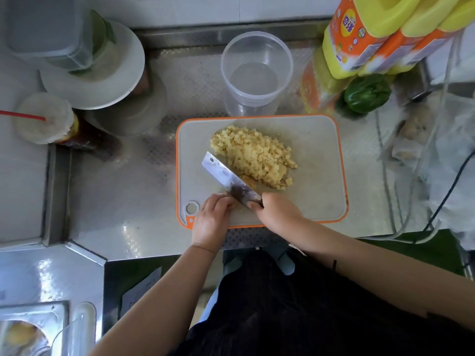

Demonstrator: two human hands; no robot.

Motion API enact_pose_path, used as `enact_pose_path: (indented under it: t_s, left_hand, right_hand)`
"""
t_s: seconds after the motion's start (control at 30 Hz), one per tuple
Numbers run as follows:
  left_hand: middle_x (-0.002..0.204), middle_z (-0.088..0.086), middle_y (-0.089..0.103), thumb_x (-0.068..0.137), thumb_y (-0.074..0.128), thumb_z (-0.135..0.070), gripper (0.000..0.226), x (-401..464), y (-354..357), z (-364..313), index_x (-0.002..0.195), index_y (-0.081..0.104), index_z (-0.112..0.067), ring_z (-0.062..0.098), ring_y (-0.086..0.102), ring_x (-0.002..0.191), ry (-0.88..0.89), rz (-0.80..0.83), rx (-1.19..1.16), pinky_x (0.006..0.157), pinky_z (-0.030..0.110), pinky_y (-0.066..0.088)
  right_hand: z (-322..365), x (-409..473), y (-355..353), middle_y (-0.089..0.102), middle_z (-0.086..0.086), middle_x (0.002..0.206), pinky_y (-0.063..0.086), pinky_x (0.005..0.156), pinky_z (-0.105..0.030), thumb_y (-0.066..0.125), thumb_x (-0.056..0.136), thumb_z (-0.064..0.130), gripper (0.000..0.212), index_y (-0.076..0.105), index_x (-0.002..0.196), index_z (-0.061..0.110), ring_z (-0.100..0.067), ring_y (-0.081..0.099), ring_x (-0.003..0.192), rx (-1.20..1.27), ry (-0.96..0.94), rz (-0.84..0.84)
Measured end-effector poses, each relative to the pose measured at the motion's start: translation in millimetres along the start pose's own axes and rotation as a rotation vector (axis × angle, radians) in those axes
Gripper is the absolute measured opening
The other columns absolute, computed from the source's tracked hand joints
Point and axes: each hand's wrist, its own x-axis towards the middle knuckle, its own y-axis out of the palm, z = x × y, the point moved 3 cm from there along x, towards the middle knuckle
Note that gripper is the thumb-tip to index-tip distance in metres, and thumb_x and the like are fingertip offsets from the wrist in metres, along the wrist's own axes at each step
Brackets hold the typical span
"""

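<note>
A grey cutting board with an orange rim (316, 160) lies on the steel counter. A heap of small yellow diced pieces (253, 154) sits on its middle. My right hand (279, 213) grips the handle of a cleaver (226, 177), whose blade slants up-left along the heap's near side. My left hand (212, 218) sits at the board's near left with curled fingers on a small piece right beside the blade; the piece is mostly hidden.
An empty clear plastic tub (257, 70) stands behind the board. Yellow oil bottles (380, 34) and a green pepper (366, 95) are at the back right, cables and plastic bags at the right. Plates (102, 73) and a cup with a red straw (46, 118) are left.
</note>
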Motion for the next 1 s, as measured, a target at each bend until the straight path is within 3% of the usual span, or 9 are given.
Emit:
enact_pose_path:
  t_s: [0.1, 0.23, 0.4, 0.6, 0.73, 0.83, 1.0]
  left_hand:
    - [0.097, 0.008, 0.064, 0.086, 0.050, -0.017, 0.023, 0, -4, -2, 0.092, 0.071, -0.008, 0.025, 0.061, 0.084, 0.021, -0.012, 0.008, 0.073, 0.027, 0.044]
    - [0.092, 0.006, 0.064, 0.086, 0.054, -0.020, 0.021, 0, -9, 0, 0.089, 0.071, -0.008, 0.025, 0.061, 0.081, 0.009, -0.035, 0.019, 0.065, 0.033, 0.050]
    - [0.088, 0.006, 0.065, 0.087, 0.054, -0.020, 0.021, 3, -9, 2, 0.088, 0.072, -0.009, 0.025, 0.059, 0.081, 0.029, -0.028, 0.059, 0.061, 0.035, 0.051]
    - [0.084, 0.006, 0.065, 0.087, 0.056, -0.015, 0.018, 4, -8, 4, 0.084, 0.071, -0.008, 0.025, 0.059, 0.077, 0.060, -0.083, 0.048, 0.064, 0.033, 0.048]
    - [0.081, 0.006, 0.065, 0.087, 0.056, -0.017, 0.018, 3, -5, 2, 0.081, 0.071, -0.008, 0.022, 0.053, 0.078, 0.032, -0.105, 0.047, 0.065, 0.028, 0.042]
    - [0.081, 0.006, 0.065, 0.088, 0.056, -0.017, 0.019, 2, -5, 3, 0.082, 0.070, -0.008, 0.023, 0.053, 0.079, 0.008, -0.101, 0.048, 0.066, 0.028, 0.041]
    - [0.079, 0.006, 0.064, 0.091, 0.055, -0.019, 0.019, -2, -5, 1, 0.083, 0.068, -0.008, 0.029, 0.058, 0.077, -0.072, -0.033, 0.054, 0.062, 0.038, 0.047]
  right_hand:
    - [-2, -11, -3, 0.042, 0.001, 0.063, 0.029, 0.050, -0.032, 0.040, 0.099, 0.045, 0.042, 0.033, 0.067, 0.018, -0.022, 0.045, 0.061, -0.041, -0.038, -0.058]
    - [0, -27, -3, 0.038, 0.001, 0.060, 0.022, 0.044, -0.030, 0.036, 0.101, 0.042, 0.044, 0.027, 0.065, 0.019, -0.015, 0.034, 0.049, -0.165, -0.124, -0.114]
    - [3, -25, 5, 0.036, 0.002, 0.061, 0.020, 0.045, -0.030, 0.038, 0.101, 0.038, 0.032, 0.039, 0.079, 0.015, -0.022, 0.041, 0.057, -0.187, -0.166, -0.146]
    - [1, -21, 17, 0.050, -0.004, 0.072, 0.040, 0.055, -0.032, 0.039, 0.101, 0.035, 0.028, 0.051, 0.091, 0.011, -0.026, 0.050, 0.064, -0.171, -0.137, -0.119]
    - [4, -16, 26, 0.055, -0.007, 0.078, 0.037, 0.058, -0.031, 0.041, 0.101, 0.032, 0.027, 0.053, 0.099, 0.008, -0.030, 0.060, 0.075, -0.167, -0.129, -0.108]
    - [7, -11, 31, 0.060, -0.010, 0.082, 0.037, 0.058, -0.032, 0.041, 0.101, 0.032, 0.027, 0.053, 0.099, 0.008, -0.031, 0.061, 0.077, -0.165, -0.115, -0.112]
    - [17, 2, 27, 0.061, -0.007, 0.088, 0.040, 0.061, -0.032, 0.048, 0.097, 0.028, 0.017, 0.054, 0.095, 0.012, -0.029, 0.058, 0.079, -0.047, -0.034, -0.071]
